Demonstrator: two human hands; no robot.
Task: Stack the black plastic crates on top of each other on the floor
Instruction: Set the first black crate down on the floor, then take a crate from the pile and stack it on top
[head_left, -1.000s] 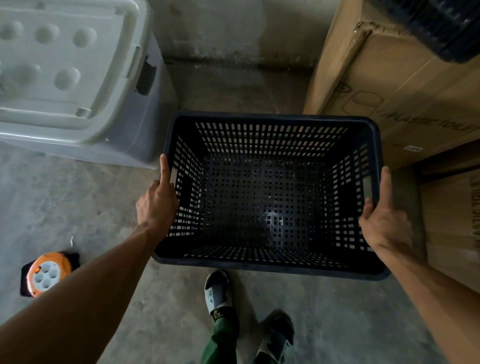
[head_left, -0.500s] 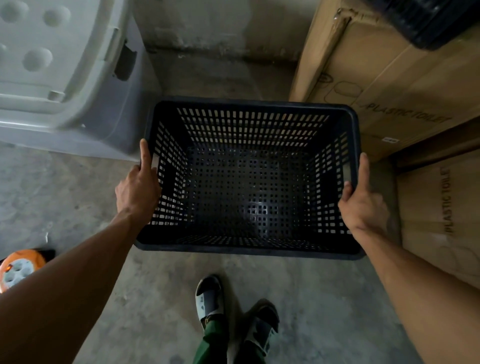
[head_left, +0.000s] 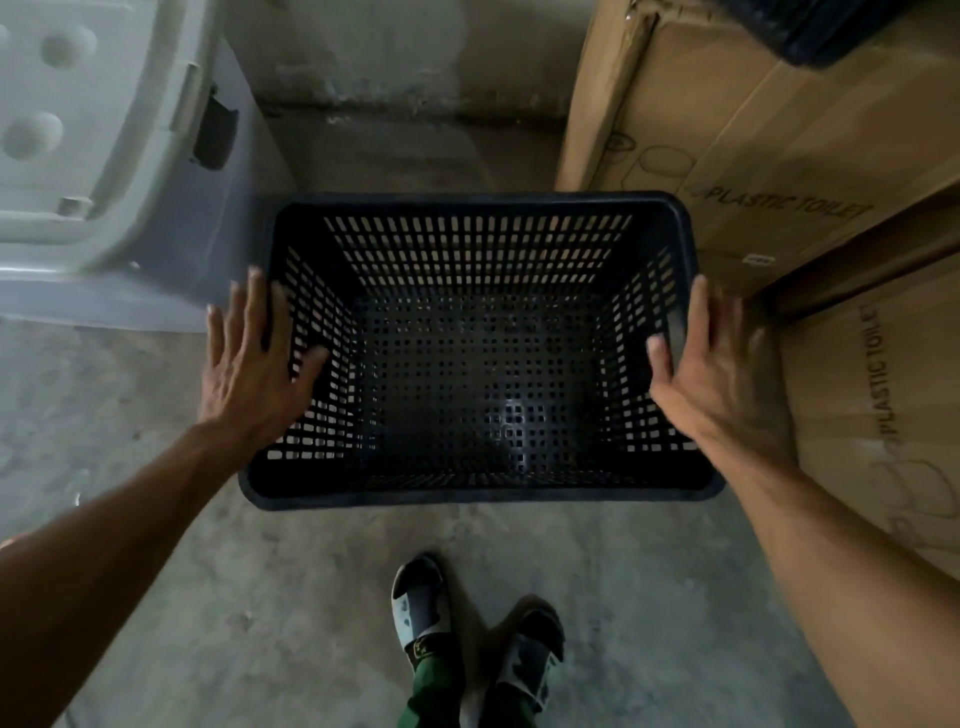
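Note:
A black perforated plastic crate (head_left: 467, 496) stands upright, mouth up, on the concrete floor in front of my feet. My left hand (head_left: 249, 369) is at its left rim with the fingers spread, thumb over the inside wall. My right hand (head_left: 717, 374) is at the right rim, also with fingers spread and thumb just inside. Neither hand is closed around the rim. A corner of a second black crate (head_left: 841, 26) shows at the top right, resting on a cardboard box; most of it is out of frame.
A large grey lidded bin (head_left: 156, 249) stands close on the crate's left. Stacked cardboard boxes (head_left: 753, 156) and another box (head_left: 883, 415) press in on the right. A concrete wall base (head_left: 415, 104) lies behind. My sandalled feet (head_left: 421, 608) stand just before the crate.
The crate has come down toward the floor between the bin and the boxes. Both hands, gripping its side rims before, have loosened and spread their fingers. The orange reel has left view.

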